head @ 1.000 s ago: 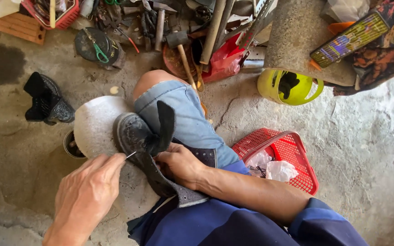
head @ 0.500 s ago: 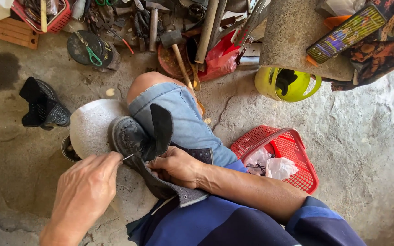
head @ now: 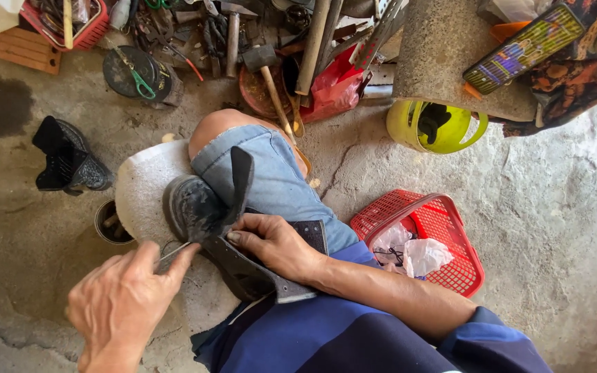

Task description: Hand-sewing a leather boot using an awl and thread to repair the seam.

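Drawn slightly back since a moment ago, the left hand (head: 122,304) pinches a thin needle (head: 174,251) at the black boot (head: 205,214), which the right hand (head: 274,242) clamps on the knee, so short, steady pulls suit; right of them, a red basket (head: 443,228) sits on the rough concrete floor (head: 561,228).

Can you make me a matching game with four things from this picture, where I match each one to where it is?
Things:
1. black shoe
2. red basket
3. yellow helmet
4. hammer

Places:
A. on the floor to the right of the knee, with plastic bags in it
B. among the tools at the top, handle pointing down toward the knee
C. on the person's lap, held by the right hand
D. at the foot of the concrete post, open side up

Pairs: 1-C, 2-A, 3-D, 4-B
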